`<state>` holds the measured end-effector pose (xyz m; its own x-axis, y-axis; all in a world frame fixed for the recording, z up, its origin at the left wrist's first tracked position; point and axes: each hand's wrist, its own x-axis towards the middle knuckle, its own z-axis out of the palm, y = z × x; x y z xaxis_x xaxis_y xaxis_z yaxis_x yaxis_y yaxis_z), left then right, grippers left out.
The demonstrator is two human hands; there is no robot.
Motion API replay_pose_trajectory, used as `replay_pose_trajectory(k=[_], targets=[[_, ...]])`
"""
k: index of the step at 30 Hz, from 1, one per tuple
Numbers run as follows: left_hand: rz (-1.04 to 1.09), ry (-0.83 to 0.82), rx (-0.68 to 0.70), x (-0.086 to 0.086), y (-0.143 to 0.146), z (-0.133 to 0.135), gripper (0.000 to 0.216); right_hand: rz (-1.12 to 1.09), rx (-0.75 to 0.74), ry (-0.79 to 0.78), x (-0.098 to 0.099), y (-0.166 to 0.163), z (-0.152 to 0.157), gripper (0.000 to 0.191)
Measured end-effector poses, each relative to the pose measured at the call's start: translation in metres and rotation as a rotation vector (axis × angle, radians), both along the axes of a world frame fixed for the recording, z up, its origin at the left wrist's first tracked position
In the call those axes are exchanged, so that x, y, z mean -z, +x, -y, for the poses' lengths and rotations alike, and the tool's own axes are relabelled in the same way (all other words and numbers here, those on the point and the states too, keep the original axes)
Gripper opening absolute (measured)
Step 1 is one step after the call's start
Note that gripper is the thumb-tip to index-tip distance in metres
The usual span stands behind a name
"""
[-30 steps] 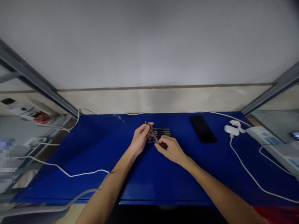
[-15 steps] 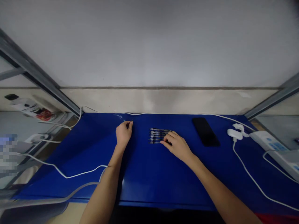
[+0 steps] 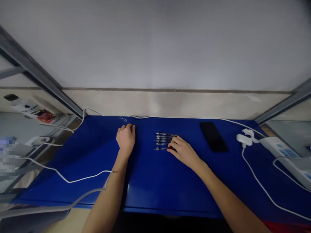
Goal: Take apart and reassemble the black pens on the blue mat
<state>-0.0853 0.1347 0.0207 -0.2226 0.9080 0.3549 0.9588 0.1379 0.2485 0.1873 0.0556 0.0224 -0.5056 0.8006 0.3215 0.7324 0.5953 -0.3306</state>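
Note:
A row of several dark pens [image 3: 166,137] lies side by side on the blue table top [image 3: 155,181]. A pen with a red barrel [image 3: 160,148] lies nearest to me in the row. My right hand [image 3: 184,151] rests on the table with its fingertips pinching the right end of that pen. My left hand [image 3: 126,137] sits to the left of the row, apart from it, knuckles up and fingers curled under against the table. Whatever may be inside those curled fingers is hidden.
A black phone [image 3: 213,136] lies face up at the back right. A white charger [image 3: 244,137] and power strip [image 3: 279,147] sit at the right edge, with cables trailing forward. White cables [image 3: 73,179] cross the left side. A wall runs behind the table.
Both hands held one pen above the row a second ago. My left hand has pulled away to the left and curled shut; my right hand has laid the red pen down at the front of the row.

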Motion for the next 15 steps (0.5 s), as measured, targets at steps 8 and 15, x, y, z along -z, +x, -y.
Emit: replay_pose_trajectory(k=[8,15], targets=[[0.023,0.227,0.777,-0.005,0.052,0.029,0.028,0.066,-0.072,0.054,-0.005,-0.001,-0.001,0.015],[-0.048,0.307,1.044,-0.005,0.074,0.045,0.018,-0.053,0.057,-0.048,-0.014,0.005,-0.003,0.021]])
